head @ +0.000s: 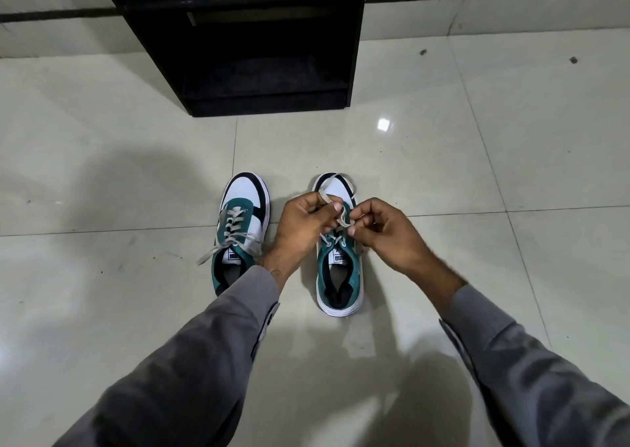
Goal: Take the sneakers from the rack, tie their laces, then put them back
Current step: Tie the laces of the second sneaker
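Note:
Two white, teal and black sneakers stand side by side on the tiled floor, toes pointing away from me. The left sneaker (pixel 242 221) has loose grey laces trailing off its left side. Over the right sneaker (pixel 339 276) my left hand (pixel 303 221) pinches one grey lace (pixel 326 191) that loops up over the toe. My right hand (pixel 381 231) pinches the other lace end just beside it, and the two strands cross between my fingers. Both hands cover the right sneaker's midsection.
A black shoe rack (pixel 259 44) stands against the wall straight ahead, its lower shelves dark and holding nothing I can see. Glossy pale floor tiles (pixel 477 160) spread on every side. Grey sleeves cover both forearms.

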